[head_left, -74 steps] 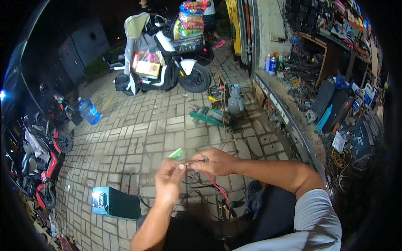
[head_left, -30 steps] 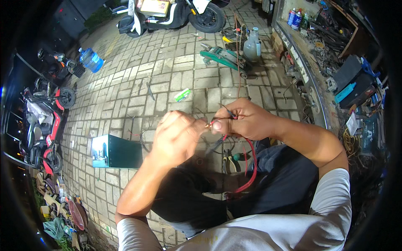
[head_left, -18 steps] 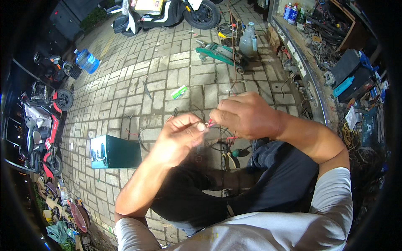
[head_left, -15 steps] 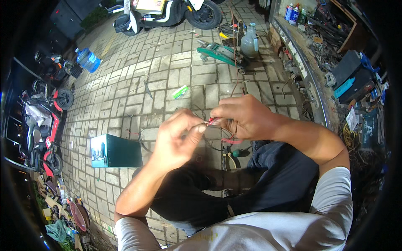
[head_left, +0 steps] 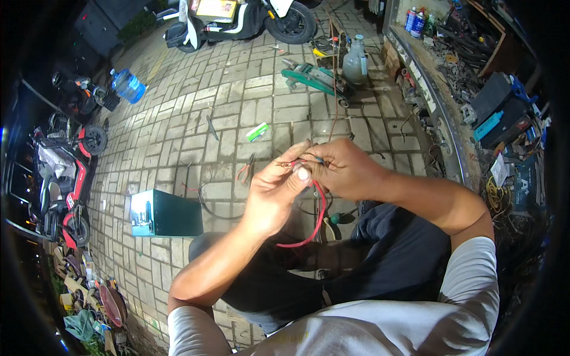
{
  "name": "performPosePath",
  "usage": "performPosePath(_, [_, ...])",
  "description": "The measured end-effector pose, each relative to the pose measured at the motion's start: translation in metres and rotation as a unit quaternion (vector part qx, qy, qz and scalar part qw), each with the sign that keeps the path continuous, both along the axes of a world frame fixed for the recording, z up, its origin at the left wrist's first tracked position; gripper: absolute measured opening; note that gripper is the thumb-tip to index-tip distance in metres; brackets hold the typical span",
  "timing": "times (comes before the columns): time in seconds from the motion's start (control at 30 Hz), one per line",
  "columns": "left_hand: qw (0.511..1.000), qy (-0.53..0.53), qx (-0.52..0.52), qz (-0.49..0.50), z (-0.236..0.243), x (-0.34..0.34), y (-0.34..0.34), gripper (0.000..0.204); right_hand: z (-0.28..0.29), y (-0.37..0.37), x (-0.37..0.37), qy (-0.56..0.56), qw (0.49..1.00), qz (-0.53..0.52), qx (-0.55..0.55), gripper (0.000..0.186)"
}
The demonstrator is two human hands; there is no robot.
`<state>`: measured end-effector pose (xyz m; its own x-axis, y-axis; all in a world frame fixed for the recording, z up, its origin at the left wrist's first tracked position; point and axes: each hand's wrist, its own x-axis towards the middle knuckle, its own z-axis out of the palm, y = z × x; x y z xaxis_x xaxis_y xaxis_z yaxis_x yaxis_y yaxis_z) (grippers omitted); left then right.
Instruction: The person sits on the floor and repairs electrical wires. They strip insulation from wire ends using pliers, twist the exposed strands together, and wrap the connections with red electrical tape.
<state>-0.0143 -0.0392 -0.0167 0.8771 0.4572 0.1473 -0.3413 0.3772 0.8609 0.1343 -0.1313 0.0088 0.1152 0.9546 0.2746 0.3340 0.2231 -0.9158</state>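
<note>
My left hand and my right hand meet in front of me, their fingers pinched on a red wire. Bare copper strands show at my left fingertips, and the wire hangs in a loop below my hands. A short dark piece, too small to name, lies among my right fingers. Red-handled pliers rest on the paving left of my hands, with a green-and-white packet beyond. A dark green metal box sits at lower left with cables near it. A green-handled tool lies below my right hand, partly hidden.
A white scooter stands ahead, red scooters at left. A blue water jug, green floor jack and grey bottle are on the paving. A cluttered ledge runs along the right; piled scraps lie at lower left.
The view has tipped downward since the oldest frame. In the last half second my left hand has moved rightward against my right, and the red loop has come out below them.
</note>
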Motion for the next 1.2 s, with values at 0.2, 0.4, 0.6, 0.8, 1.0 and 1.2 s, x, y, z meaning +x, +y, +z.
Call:
performPosePath(0.2, [0.983, 0.104, 0.148, 0.027, 0.012, -0.008, 0.018, 0.022, 0.028, -0.010, 0.021, -0.117, 0.991, -0.034, -0.053, 0.026])
performPosePath(0.4, [0.912, 0.080, 0.396, 0.066, 0.015, -0.007, 0.018, 0.017, 0.031, -0.008, 0.017, -0.045, 0.990, 0.093, -0.095, 0.026])
performPosePath(0.6, [0.937, 0.199, 0.284, -0.037, 0.034, -0.019, 0.019, 0.018, 0.036, -0.013, 0.023, -0.058, 0.986, 0.062, -0.145, 0.026])
performPosePath(0.8, [0.681, 0.159, 0.711, 0.075, 0.044, -0.025, 0.022, 0.010, 0.025, -0.020, 0.009, -0.252, 0.967, 0.018, -0.040, 0.033])
performPosePath(1.0, [0.663, 0.073, 0.741, 0.083, 0.026, -0.033, 0.027, 0.011, 0.020, -0.023, 0.011, -0.329, 0.942, 0.065, 0.011, 0.028])
performPosePath(1.2, [0.686, 0.059, 0.719, 0.095, 0.019, -0.031, 0.028, 0.009, 0.017, -0.014, 0.003, -0.280, 0.958, 0.064, 0.009, 0.021])
